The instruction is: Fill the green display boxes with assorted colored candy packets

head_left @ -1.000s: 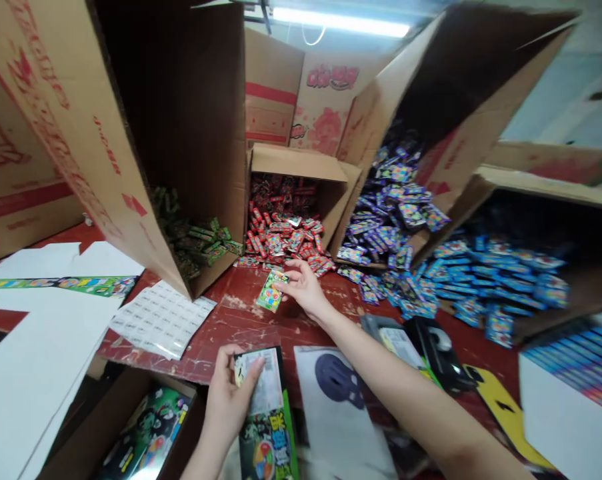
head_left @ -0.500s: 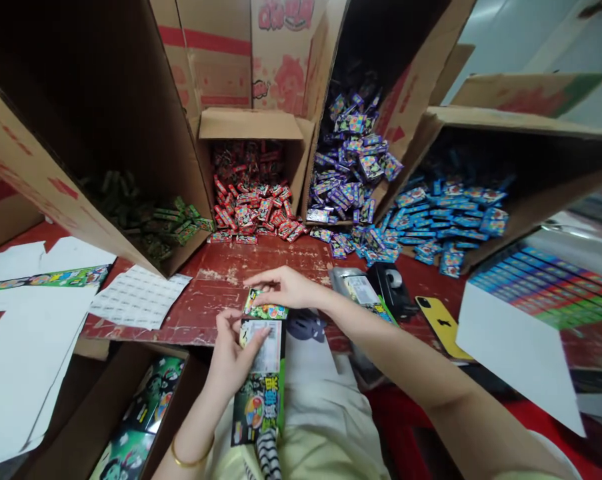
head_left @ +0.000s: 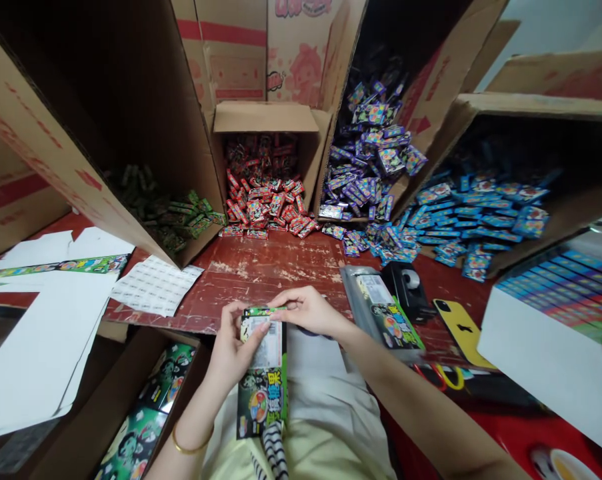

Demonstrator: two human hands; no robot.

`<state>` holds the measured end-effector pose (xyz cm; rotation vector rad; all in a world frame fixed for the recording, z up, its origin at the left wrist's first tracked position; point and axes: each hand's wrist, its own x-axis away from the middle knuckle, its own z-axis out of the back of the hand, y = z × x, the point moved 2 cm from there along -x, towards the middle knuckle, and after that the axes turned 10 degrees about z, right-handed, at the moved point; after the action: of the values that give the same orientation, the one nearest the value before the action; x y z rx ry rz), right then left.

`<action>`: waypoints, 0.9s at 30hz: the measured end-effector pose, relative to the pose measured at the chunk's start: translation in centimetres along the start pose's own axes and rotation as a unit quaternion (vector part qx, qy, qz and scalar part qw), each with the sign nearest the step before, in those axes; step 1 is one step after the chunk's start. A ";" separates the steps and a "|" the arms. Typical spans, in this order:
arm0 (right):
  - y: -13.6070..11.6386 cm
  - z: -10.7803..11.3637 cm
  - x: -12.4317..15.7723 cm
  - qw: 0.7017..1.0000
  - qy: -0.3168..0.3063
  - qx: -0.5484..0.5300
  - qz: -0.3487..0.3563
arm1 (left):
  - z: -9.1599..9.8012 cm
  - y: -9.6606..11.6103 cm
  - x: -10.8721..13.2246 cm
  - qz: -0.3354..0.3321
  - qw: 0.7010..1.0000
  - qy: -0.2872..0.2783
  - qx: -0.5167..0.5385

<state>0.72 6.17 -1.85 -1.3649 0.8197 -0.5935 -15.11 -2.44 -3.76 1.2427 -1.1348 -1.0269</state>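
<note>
In the head view a black and green candy box [head_left: 261, 393] with Chinese lettering and a pale printed label stands in front of my body. My left hand [head_left: 238, 347] is closed around its upper part, thumb across the label. At the box's top end, my right hand [head_left: 308, 310] pinches the narrow green lid flap [head_left: 263, 311], which shows nearly edge-on. The fingers of both hands are close together there. The inside of the box is hidden.
Cartons of green [head_left: 181, 217], red [head_left: 268, 203], purple [head_left: 363, 173] and blue [head_left: 481, 213] candy packets line the back. On the right lie another candy box [head_left: 391, 320], a black tape dispenser [head_left: 405, 290] and a yellow phone [head_left: 461, 330]. Label sheets [head_left: 155, 285] and white paper [head_left: 45, 353] lie left.
The flap that faced me under my right fingers has tipped to nearly edge-on. My right hand has shifted right and slightly down, to the box's top corner. The whole view has turned slightly left.
</note>
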 end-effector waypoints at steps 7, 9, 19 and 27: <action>1.6 -0.6 1.0 0.998 0.042 -0.024 -0.026 | 0.2 -0.4 0.2 -0.013 0.999 0.004 -0.039; 1.7 -0.6 1.1 0.998 0.040 -0.031 -0.031 | 0.3 -0.2 0.3 -0.006 0.999 -0.002 -0.047; -0.4 0.3 2.2 0.998 0.011 -0.060 -0.031 | 0.7 1.1 0.7 0.000 0.998 0.002 -0.056; -0.9 0.4 1.9 0.999 -0.008 -0.037 -0.008 | 1.1 0.2 0.4 -0.001 0.995 -0.012 -0.096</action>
<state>2.28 4.80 -1.31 -1.4424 0.8261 -0.5694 -16.15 -3.05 -3.51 1.0810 -1.0281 -1.1274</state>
